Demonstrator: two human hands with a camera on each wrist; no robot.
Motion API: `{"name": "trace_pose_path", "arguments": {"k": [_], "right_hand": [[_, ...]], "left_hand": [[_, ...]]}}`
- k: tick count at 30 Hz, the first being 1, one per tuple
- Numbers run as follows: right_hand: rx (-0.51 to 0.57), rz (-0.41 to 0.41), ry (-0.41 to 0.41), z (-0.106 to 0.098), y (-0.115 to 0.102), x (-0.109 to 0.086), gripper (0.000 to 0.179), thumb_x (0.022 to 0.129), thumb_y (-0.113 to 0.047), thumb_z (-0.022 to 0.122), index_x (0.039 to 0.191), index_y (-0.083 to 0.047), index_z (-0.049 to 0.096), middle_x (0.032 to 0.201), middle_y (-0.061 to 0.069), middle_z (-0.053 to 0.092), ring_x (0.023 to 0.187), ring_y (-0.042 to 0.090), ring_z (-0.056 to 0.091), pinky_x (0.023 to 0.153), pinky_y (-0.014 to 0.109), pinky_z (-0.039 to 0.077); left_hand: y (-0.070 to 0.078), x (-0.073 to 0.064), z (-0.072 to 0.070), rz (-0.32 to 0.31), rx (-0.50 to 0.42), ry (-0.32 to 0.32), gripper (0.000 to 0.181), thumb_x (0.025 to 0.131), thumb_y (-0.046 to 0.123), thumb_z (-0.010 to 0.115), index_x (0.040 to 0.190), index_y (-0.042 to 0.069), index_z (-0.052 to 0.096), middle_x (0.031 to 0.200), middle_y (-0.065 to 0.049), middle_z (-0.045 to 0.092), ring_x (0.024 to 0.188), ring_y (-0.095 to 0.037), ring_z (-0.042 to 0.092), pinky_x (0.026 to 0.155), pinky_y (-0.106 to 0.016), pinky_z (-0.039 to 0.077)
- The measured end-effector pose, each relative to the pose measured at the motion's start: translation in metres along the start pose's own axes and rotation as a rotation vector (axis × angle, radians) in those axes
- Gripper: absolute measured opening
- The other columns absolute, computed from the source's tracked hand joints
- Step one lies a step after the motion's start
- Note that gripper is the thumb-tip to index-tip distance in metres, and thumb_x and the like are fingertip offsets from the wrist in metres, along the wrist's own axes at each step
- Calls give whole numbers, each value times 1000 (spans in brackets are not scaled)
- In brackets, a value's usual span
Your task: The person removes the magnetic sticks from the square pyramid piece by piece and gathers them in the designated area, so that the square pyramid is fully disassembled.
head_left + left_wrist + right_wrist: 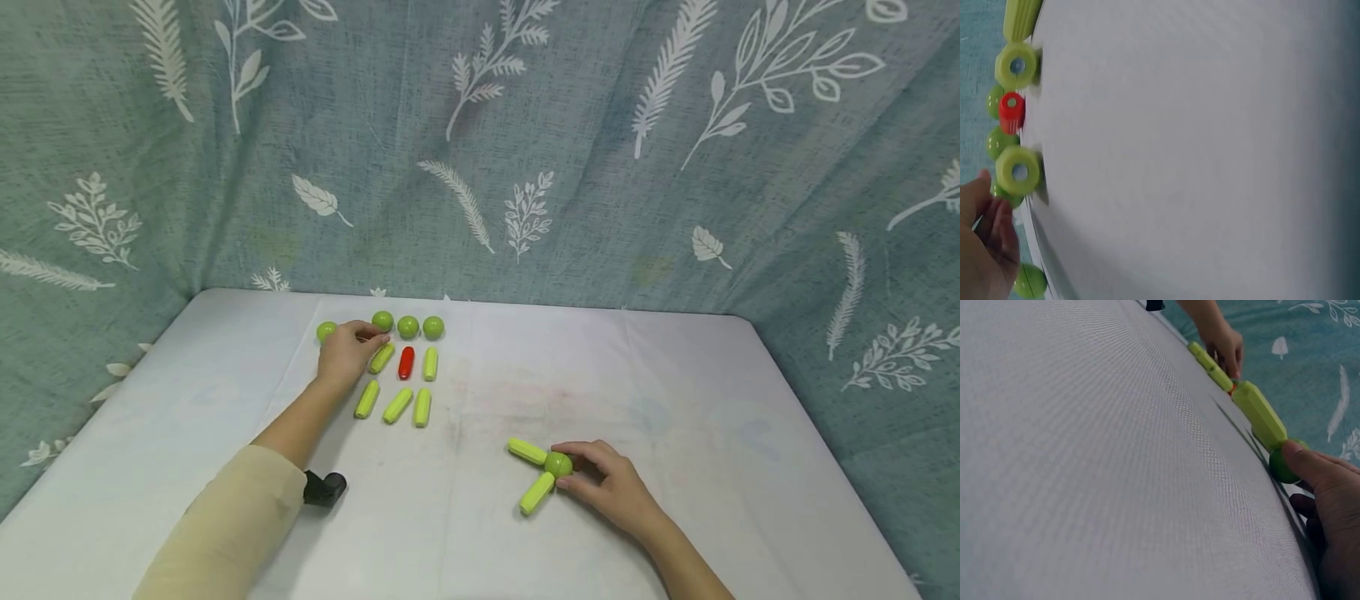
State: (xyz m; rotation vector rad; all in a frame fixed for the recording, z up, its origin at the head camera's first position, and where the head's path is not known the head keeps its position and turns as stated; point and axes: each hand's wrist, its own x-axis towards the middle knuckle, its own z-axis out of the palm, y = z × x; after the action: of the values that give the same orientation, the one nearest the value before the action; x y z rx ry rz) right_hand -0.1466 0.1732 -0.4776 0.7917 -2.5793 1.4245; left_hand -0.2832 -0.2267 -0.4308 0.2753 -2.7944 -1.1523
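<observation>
My right hand (611,483) pinches a green ball (558,464) between thumb and fingers. Two light green ridged sticks (527,451) meet that ball and spread apart in a V. One stick (1261,415) shows beside the thumb in the right wrist view. At the far left, my left hand (349,354) reaches with bent fingers to a green ball (382,320), fingertips right at it, thumb and fingers apart. Just below those fingertips lies a green stick (381,357). The left wrist view shows the fingers beside the holed end of a stick (1019,172).
Two green balls (408,327) stand right of the left hand; another ball (326,332) is partly behind it. A red stick (406,363) lies among several green sticks (397,406). A leaf-patterned curtain (480,150) rises behind the white table (600,375).
</observation>
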Motion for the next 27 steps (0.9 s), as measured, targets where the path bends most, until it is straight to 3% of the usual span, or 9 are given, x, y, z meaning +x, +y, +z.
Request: {"name": "trace_pose_path", "arguments": {"k": [3, 9, 14, 17, 20, 23, 25, 27], "right_hand": [[-1, -10, 0, 0, 0, 0, 36, 82, -22, 73, 117, -17, 64, 97, -10, 62, 89, 6, 57, 81, 25, 52], [-11, -16, 9, 0, -2, 0, 36, 81, -21, 74, 116, -17, 65, 96, -10, 62, 88, 5, 57, 79, 24, 51], [-11, -37, 15, 0, -1, 0, 36, 81, -19, 75, 116, -16, 65, 97, -10, 63, 88, 5, 58, 78, 24, 52], [-7, -39, 18, -1, 0, 0, 36, 80, -18, 75, 115, -17, 65, 97, -9, 63, 88, 6, 58, 78, 24, 52], [1, -22, 11, 0, 2, 0, 36, 81, -19, 74, 116, -17, 65, 97, -9, 63, 89, 6, 57, 79, 25, 52], [5, -2, 0, 0, 2, 1, 35, 82, -22, 73, 116, -18, 65, 98, -10, 63, 90, 6, 57, 80, 25, 52], [5, 9, -2, -1, 1, 1, 35, 82, -23, 73, 116, -19, 65, 98, -10, 63, 90, 6, 57, 80, 25, 51], [2, 17, 1, -1, 0, 1, 35, 82, -24, 73, 116, -19, 65, 98, -11, 63, 90, 5, 57, 80, 25, 51]], "left_hand": [[-4, -2, -7, -1, 71, 20, 36, 92, 34, 60, 111, 4, 65, 103, -15, 65, 88, -27, 60, 71, -36, 48], [-4, -5, -12, 3, 274, -122, 42, 86, 46, 63, 98, 6, 67, 94, -10, 67, 84, -26, 59, 65, -37, 45], [0, -7, -9, 12, 373, -132, 38, 85, 46, 64, 91, 8, 67, 87, -7, 66, 80, -24, 58, 61, -38, 43], [1, -7, -9, 25, 368, -110, 39, 88, 47, 60, 93, 8, 67, 86, -7, 66, 79, -24, 58, 61, -38, 42], [0, -6, -17, 70, 331, 6, 39, 91, 44, 56, 103, 7, 65, 92, -9, 64, 85, -27, 57, 65, -44, 43], [-5, -1, -30, 89, 343, 118, 42, 92, 36, 57, 121, 5, 58, 113, -19, 54, 103, -37, 49, 75, -52, 44], [-10, 3, -37, 71, 387, 118, 48, 92, 32, 59, 129, 3, 51, 122, -25, 46, 111, -42, 42, 81, -56, 43], [-17, 7, -42, 53, 444, 62, 51, 92, 30, 59, 132, 0, 48, 126, -30, 41, 112, -46, 42, 82, -58, 43]]}}
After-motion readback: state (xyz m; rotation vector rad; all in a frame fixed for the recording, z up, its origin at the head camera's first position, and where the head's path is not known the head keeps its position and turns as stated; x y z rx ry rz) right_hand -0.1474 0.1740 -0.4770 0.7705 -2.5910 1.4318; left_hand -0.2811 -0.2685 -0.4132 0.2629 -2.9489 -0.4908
